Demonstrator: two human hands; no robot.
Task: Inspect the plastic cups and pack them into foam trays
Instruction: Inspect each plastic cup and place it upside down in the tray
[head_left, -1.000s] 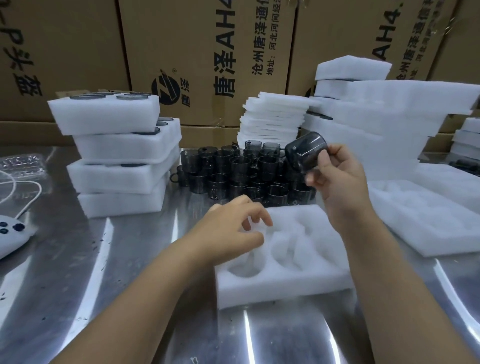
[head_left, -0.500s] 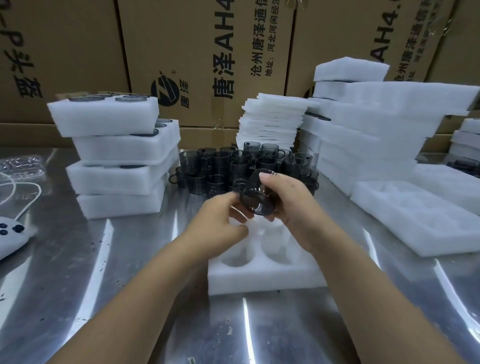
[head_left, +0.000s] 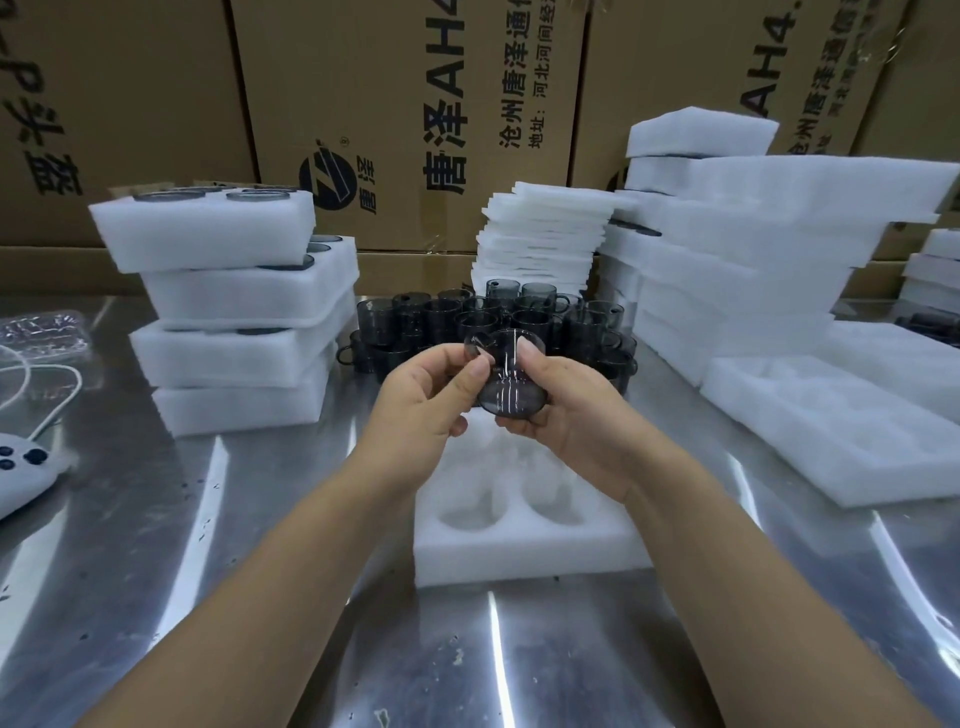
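Now, head view only:
Cup: dark clear cup (head_left: 506, 382) held w/ both hands, tipped, base toward camera, above foam tray (head_left: 524, 551).
L hand (head_left: 421, 410): thumb & fingers pinched on cup's left side.
R hand (head_left: 566, 415): cup cradled from right & below.
Tray: pockets seen empty, on metal table (head_left: 270, 597).
Cup batch (head_left: 498, 322): grouped behind hands, btw foam stacks (head_left: 234, 312).
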